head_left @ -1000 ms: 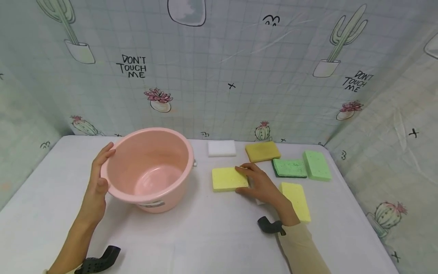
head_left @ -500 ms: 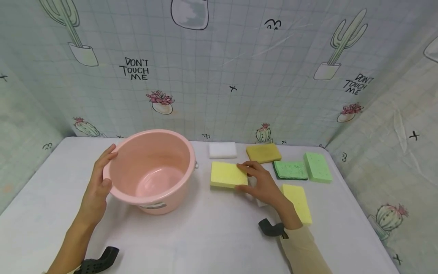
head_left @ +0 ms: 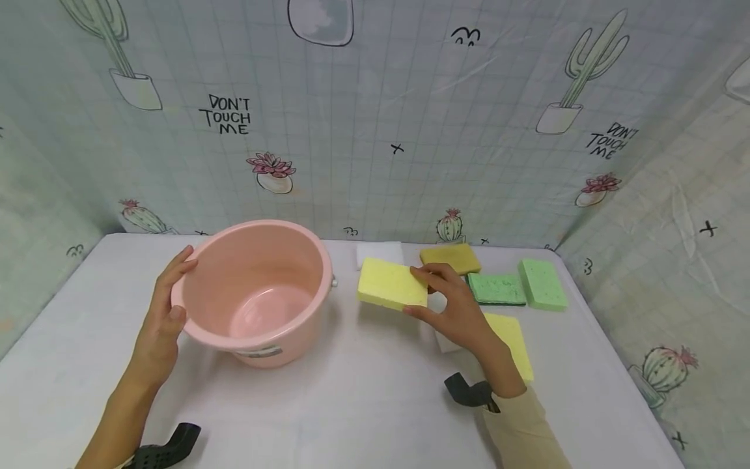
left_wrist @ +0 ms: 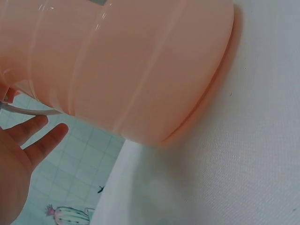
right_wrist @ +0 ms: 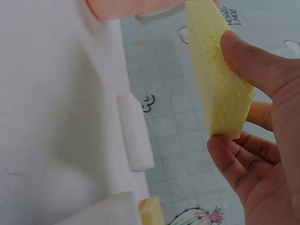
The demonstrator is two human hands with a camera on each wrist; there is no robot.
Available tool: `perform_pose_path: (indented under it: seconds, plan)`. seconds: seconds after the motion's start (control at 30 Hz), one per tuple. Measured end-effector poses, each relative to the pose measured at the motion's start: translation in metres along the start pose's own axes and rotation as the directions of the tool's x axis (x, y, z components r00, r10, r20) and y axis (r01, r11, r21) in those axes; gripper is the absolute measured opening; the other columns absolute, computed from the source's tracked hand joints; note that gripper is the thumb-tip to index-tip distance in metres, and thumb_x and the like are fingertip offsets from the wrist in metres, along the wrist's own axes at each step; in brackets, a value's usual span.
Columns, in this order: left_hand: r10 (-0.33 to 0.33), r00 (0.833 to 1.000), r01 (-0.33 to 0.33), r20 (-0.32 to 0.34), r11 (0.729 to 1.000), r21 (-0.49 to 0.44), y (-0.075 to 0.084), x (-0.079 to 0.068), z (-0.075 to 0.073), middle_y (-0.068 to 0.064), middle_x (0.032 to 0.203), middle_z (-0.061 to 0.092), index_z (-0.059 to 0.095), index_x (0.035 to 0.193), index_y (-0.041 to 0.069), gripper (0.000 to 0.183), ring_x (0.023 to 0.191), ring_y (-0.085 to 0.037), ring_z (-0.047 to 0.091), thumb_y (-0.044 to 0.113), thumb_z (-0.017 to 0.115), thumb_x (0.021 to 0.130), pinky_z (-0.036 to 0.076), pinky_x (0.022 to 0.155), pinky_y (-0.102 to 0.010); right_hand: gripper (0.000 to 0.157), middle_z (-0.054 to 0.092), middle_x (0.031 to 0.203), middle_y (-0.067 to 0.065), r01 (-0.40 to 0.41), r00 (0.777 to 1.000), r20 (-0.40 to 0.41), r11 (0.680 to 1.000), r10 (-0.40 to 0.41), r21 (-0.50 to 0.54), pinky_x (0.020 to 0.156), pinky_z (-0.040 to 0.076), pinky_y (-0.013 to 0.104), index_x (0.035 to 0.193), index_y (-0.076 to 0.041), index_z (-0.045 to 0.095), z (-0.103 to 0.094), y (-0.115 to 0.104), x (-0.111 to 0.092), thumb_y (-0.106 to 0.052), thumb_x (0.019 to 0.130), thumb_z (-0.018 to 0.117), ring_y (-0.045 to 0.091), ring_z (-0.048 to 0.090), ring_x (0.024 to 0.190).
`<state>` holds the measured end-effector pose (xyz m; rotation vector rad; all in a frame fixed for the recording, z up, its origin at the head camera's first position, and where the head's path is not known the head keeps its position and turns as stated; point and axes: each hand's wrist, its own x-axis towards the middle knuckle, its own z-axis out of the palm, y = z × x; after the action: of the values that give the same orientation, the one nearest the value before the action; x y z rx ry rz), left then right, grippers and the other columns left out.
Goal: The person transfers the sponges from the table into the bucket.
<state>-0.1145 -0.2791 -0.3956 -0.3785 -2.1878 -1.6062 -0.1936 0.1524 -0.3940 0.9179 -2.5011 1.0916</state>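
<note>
My right hand (head_left: 454,306) pinches a yellow sponge (head_left: 391,283) by its right end, thumb on the near side and fingers behind. The sponge is tilted and raised over the table, its shadow below it. In the right wrist view the porous face of the sponge (right_wrist: 225,79) shows beside the thumb. My left hand (head_left: 161,319) rests against the left rim of a pink bucket (head_left: 310,312), thumb and fingers spread along it. In the left wrist view two fairly straight fingers (left_wrist: 47,143) extend beside the bucket wall (left_wrist: 126,61). The bucket has nothing inside.
Behind the raised sponge lies a white sponge (head_left: 381,251). Farther right are a dark yellow sponge (head_left: 451,257), a green scouring sponge (head_left: 497,288), a light green sponge (head_left: 541,284) and another yellow sponge (head_left: 512,339). A white piece (head_left: 446,343) lies partly under my right hand.
My right hand has lifted the yellow sponge off the table and tilted it, raising it until it overlaps the white sponge in the head view. The left hand and bucket stay in place.
</note>
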Motion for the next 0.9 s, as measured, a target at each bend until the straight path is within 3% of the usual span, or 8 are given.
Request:
perform_pose_path:
  seconds: [0.23,0.5,0.77,0.9]
  plan:
    - [0.059,0.998,-0.059,0.012,0.998,0.002,0.001,0.000,-0.001,-0.006,0.158,0.015,0.033,0.146,0.007,0.057,0.142,-0.022,0.017,0.033,0.044,0.097,0.021,0.109,-0.026,0.066,0.053,0.121,0.008,0.095,0.992,-0.083,0.995,-0.096,-0.015,0.076,0.049,0.026,0.129,-0.004,0.060,-0.016,-0.012,0.008,-0.016,0.069,0.086,0.016,0.054,0.091]
    - [0.092,0.996,-0.092,0.006,0.996,0.000,-0.002,0.002,0.000,-0.008,0.157,0.016,0.033,0.145,0.005,0.057,0.141,-0.023,0.019,0.033,0.045,0.097,0.025,0.107,-0.023,0.067,0.054,0.118,0.010,0.202,0.974,-0.105,0.979,-0.200,0.001,0.074,0.052,0.027,0.128,-0.003,0.060,-0.024,-0.026,0.027,-0.011,0.067,0.087,0.018,0.055,0.091]
    - [0.086,0.996,-0.086,-0.008,0.996,0.009,-0.002,0.002,0.000,-0.008,0.157,0.017,0.035,0.144,0.005,0.057,0.141,-0.022,0.019,0.035,0.046,0.097,0.025,0.108,-0.023,0.066,0.055,0.116,0.010,0.281,0.954,-0.110,0.960,-0.279,0.002,0.074,0.046,0.025,0.127,-0.005,0.062,-0.023,-0.042,0.047,-0.012,0.066,0.087,0.017,0.054,0.087]
    - [0.069,0.998,-0.069,-0.010,0.998,-0.007,-0.002,0.002,0.001,-0.006,0.157,0.018,0.036,0.144,0.006,0.057,0.142,-0.022,0.017,0.036,0.046,0.096,0.022,0.109,-0.025,0.063,0.056,0.115,0.008,0.286,0.955,-0.095,0.958,-0.281,0.038,0.075,0.047,0.026,0.126,-0.006,0.063,-0.020,-0.054,0.055,-0.018,0.069,0.087,0.016,0.055,0.089]
